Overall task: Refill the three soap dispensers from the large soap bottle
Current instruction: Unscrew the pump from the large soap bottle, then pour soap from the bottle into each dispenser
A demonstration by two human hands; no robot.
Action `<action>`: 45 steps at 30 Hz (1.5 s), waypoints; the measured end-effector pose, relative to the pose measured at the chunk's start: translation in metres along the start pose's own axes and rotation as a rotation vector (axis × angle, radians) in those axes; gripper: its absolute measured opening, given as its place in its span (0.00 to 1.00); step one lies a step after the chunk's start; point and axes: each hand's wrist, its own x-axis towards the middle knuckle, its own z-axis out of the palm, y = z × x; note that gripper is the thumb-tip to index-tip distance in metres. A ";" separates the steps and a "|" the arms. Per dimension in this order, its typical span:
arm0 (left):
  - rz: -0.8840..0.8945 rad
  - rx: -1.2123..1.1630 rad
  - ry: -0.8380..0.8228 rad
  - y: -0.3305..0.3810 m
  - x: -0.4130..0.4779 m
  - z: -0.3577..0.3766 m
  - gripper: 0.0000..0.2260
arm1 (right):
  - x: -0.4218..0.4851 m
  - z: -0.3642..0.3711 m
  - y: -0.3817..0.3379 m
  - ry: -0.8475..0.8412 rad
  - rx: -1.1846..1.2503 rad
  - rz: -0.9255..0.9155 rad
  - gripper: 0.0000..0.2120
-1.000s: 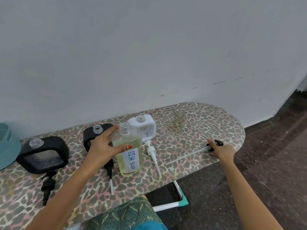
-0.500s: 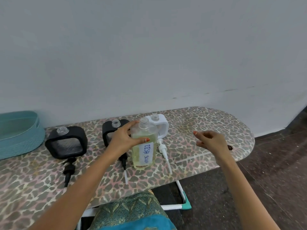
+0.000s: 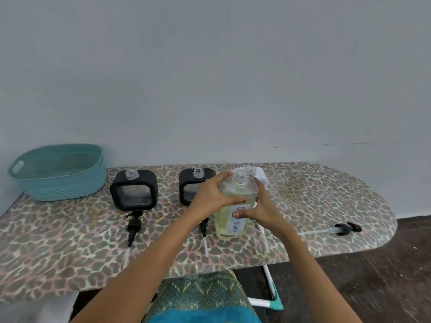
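The large clear soap bottle (image 3: 233, 220), uncapped and holding yellowish liquid, stands upright on the leopard-print board (image 3: 70, 241). My left hand (image 3: 210, 197) grips its left side and my right hand (image 3: 258, 208) grips its right side over the label. Two black square dispensers (image 3: 134, 192) (image 3: 190, 185) stand open-necked to the left. A white dispenser (image 3: 261, 177) is mostly hidden behind the bottle. Black pumps (image 3: 133, 226) (image 3: 204, 226) lie in front of the black dispensers.
A teal basket (image 3: 58, 176) sits at the board's far left against the wall. The large bottle's black pump (image 3: 342, 229) lies near the board's rounded right end. A white pump tube (image 3: 263, 236) lies under my right wrist. Dark floor is to the right.
My right hand left the black pump at the right end and came over to grip the large bottle beside my left hand. The view has shifted left, showing the basket.
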 end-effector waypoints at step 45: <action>-0.273 -0.121 0.311 -0.151 -0.006 -0.193 0.28 | 0.015 0.018 0.037 0.005 -0.073 0.010 0.24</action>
